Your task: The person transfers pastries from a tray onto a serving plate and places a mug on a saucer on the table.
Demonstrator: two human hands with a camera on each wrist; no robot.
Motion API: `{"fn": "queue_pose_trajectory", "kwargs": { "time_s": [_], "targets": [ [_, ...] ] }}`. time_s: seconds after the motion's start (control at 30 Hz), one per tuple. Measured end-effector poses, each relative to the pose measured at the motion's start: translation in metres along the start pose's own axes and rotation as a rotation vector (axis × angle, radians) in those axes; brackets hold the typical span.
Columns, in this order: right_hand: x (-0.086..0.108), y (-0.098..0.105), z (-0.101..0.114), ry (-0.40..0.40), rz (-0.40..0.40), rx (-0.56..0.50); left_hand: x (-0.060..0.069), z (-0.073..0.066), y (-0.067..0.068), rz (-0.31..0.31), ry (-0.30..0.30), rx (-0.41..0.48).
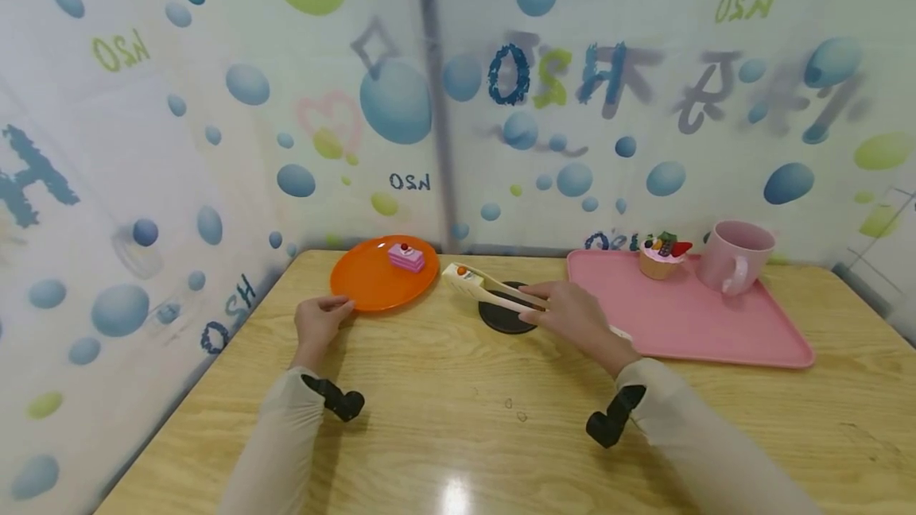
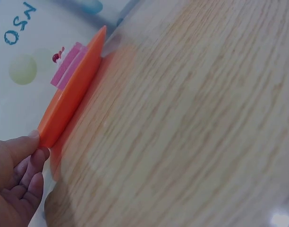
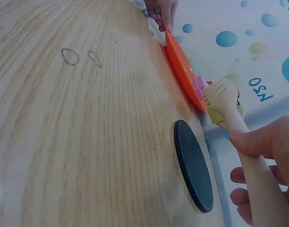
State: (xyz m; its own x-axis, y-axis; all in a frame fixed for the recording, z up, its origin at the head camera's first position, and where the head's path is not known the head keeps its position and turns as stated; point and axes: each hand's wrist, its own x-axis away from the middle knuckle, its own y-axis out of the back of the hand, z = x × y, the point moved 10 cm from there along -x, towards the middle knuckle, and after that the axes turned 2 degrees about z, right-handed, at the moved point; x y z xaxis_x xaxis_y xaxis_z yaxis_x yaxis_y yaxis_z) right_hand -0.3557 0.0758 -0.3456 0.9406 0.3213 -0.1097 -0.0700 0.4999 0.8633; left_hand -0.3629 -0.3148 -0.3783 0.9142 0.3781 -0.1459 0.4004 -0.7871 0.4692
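Note:
My left hand [image 1: 317, 328] pinches the near-left rim of an orange plate [image 1: 365, 280] between thumb and fingers. On the plate's far right part sits a pink toy cake slice [image 1: 406, 258] with a red berry on top. My right hand [image 1: 572, 316] grips cream-coloured tongs [image 3: 262, 184]. Between the tongs' tips is a small yellow toy cake [image 1: 468, 277] topped with white and an orange ball, held above the table just right of the plate. Under the tongs lies a round black coaster [image 3: 194, 165], partly covered by them in the head view.
A pink tray [image 1: 687, 332] lies on the right of the wooden table [image 1: 444, 404]. It bears a fruit-topped cupcake [image 1: 658, 262] and a pink mug [image 1: 733, 257]. A printed curtain [image 1: 358, 205] stands along the table's back edge.

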Motion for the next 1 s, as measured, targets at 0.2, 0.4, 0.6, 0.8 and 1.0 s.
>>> {"fn": "queue_pose_trajectory", "kwargs": {
  "time_s": [0.2, 0.4, 0.6, 0.8, 1.0],
  "targets": [
    [-0.004, -0.003, 0.008, 0.017, -0.014, 0.008, -0.001, 0.002, 0.000, 0.001, -0.002, 0.005],
    [-0.010, -0.011, 0.015, 0.015, -0.005, -0.004, -0.001, 0.001, 0.000, 0.006, 0.006, 0.005],
    [-0.015, -0.016, 0.023, 0.035, -0.005, -0.023, 0.004, -0.002, 0.002, 0.012, 0.019, -0.008],
    [-0.020, -0.019, 0.030, 0.038, 0.000, -0.029, 0.005, -0.001, 0.003, 0.007, 0.031, -0.021],
    [-0.024, -0.022, 0.033, 0.031, 0.006, 0.003, 0.001, -0.001, 0.000, 0.012, 0.008, -0.015]
  ]
}}
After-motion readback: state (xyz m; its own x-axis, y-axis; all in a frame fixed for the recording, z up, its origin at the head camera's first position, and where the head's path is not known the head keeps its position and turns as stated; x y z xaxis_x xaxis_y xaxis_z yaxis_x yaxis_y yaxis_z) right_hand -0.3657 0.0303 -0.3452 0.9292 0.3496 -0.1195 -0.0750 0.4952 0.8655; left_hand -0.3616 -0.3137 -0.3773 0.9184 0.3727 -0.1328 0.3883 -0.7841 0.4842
